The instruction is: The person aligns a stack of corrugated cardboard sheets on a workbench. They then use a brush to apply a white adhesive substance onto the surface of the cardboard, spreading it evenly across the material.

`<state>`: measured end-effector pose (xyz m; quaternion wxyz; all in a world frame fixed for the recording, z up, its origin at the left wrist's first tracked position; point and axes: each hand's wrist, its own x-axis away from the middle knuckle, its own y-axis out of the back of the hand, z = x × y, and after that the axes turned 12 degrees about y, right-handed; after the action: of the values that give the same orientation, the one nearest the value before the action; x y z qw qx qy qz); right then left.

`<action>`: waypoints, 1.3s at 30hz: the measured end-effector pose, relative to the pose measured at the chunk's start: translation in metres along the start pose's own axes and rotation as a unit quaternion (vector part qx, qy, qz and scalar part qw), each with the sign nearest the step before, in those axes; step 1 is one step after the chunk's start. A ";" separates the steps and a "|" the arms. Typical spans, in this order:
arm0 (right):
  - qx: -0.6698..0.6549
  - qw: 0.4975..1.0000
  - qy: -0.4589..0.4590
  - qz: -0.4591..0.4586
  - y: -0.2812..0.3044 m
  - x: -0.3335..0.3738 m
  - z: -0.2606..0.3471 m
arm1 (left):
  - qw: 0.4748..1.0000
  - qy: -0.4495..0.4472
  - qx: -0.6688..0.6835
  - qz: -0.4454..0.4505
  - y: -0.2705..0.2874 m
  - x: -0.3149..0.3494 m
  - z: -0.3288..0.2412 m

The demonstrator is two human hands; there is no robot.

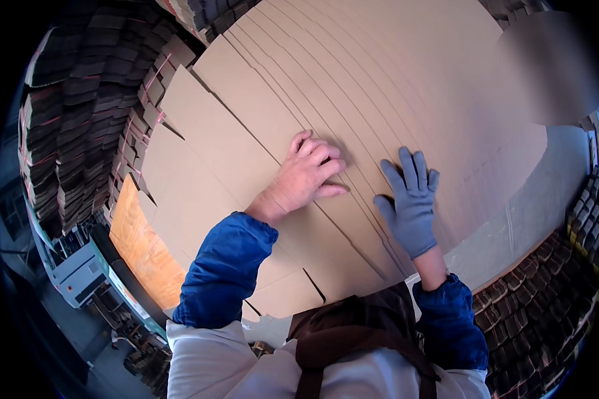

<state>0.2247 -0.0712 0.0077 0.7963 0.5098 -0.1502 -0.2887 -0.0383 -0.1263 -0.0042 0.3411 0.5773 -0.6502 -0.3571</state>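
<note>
Brown cardboard sheets (246,120) with slots cut in their edges lie fanned out in overlapping layers in front of me. My left hand (306,169), bare, rests on them near the middle with its fingers bent over the sheets' edges and its thumb held apart; I see nothing gripped in it. To its right, my right hand (409,199) wears a grey glove and lies flat on the sheets, fingers spread. The near ends of the sheets reach to my dark apron (353,326).
Tall tied stacks of cardboard (86,100) stand at the left, more bundles (539,299) at the right. A wooden board (143,233) shows beside the sheets, with a grey-green machine (80,272) at lower left. A blurred dark round shape (556,66) covers the upper right.
</note>
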 end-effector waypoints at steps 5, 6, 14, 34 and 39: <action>-0.002 1.000 -0.004 0.006 0.001 0.000 0.000 | 1.000 -0.003 -0.008 -0.015 -0.002 0.001 0.001; -0.004 1.000 -0.004 0.007 0.000 0.000 0.000 | 1.000 -0.004 -0.012 -0.018 -0.002 0.002 0.001; -0.006 1.000 -0.012 0.011 -0.002 0.001 -0.001 | 1.000 0.001 -0.011 -0.006 0.002 0.002 -0.001; -0.003 1.000 -0.002 0.006 -0.003 0.003 -0.004 | 1.000 0.006 -0.010 -0.010 0.000 0.003 -0.001; -0.006 1.000 -0.008 0.007 -0.003 0.004 -0.004 | 1.000 0.010 -0.015 -0.006 -0.003 0.004 0.001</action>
<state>0.2289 -0.0719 0.0034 0.8002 0.5019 -0.1586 -0.2876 -0.0379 -0.1309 -0.0068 0.3537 0.5799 -0.6378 -0.3630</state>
